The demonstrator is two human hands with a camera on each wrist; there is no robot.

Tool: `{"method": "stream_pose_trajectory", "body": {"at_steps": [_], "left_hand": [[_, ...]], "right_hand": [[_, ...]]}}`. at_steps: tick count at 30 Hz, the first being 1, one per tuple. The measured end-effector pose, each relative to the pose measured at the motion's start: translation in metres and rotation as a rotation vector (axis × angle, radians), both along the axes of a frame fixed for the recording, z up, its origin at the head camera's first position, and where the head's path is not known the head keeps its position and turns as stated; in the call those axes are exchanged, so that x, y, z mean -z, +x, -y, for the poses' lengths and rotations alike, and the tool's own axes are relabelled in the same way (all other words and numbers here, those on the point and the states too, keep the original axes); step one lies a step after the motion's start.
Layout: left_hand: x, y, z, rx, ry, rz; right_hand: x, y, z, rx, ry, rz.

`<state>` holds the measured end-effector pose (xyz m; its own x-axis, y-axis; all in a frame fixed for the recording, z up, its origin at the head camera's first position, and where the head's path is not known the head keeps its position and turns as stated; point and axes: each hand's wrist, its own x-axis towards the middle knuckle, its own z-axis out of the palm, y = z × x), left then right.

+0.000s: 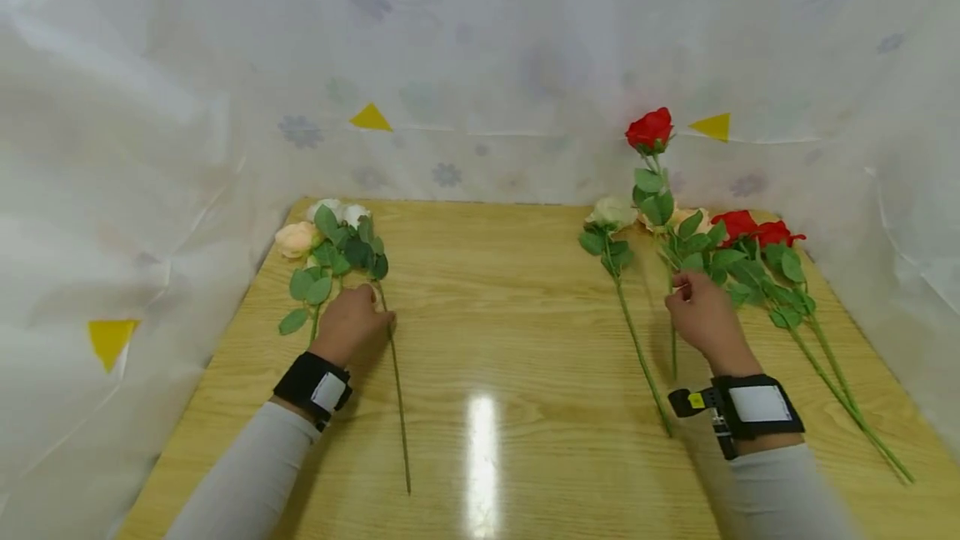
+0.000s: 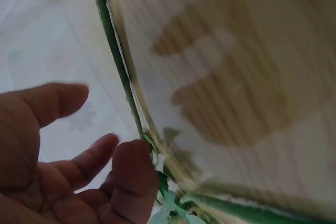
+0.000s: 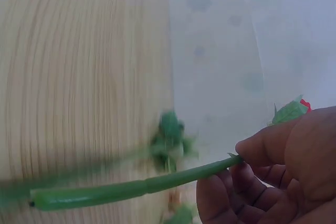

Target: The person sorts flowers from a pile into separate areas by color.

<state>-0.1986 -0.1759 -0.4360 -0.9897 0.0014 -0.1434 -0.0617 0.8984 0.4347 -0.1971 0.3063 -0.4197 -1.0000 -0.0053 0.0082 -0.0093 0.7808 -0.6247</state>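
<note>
My right hand (image 1: 707, 317) pinches the green stem (image 3: 131, 187) of a red rose (image 1: 649, 130) between thumb and fingers. That rose is held up, its bloom at the top and the stem's cut end below the hand. My left hand (image 1: 351, 325) is at the left bunch, beside a long stem (image 1: 397, 390) that lies on the table. In the left wrist view, its thumb and fingers (image 2: 131, 177) are parted with nothing between them, fingertips close to a stem (image 2: 118, 51). A peach rose (image 1: 297, 239) and white roses (image 1: 356, 215) lie just beyond it.
A cream rose (image 1: 613, 213) lies left of my right hand, its stem slanting toward me. Peach blooms (image 1: 688, 221) and red roses (image 1: 753, 229) lie at the right. Flower-patterned plastic sheeting (image 1: 480, 65) with yellow triangles surrounds the wooden table (image 1: 510, 315).
</note>
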Motion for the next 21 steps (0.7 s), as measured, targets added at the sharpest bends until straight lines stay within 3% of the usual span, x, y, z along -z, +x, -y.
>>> {"method": "stream_pose_trajectory", "body": {"at_steps": [3,7,13,21], "left_hand": [[-0.001,0.002,0.001,0.03,0.01,0.023],[0.0,0.001,0.006,0.066,0.016,-0.006],[0.002,-0.007,0.012,0.048,0.003,-0.041],[0.007,-0.017,0.011,0.033,-0.01,-0.027]], "right_hand": [[-0.001,0.005,-0.032,0.017,0.074,0.014],[0.0,0.013,-0.076,0.045,0.188,0.005],[0.003,0.028,-0.136,0.11,0.299,0.044],[0.011,0.041,-0.174,0.251,0.418,0.202]]}}
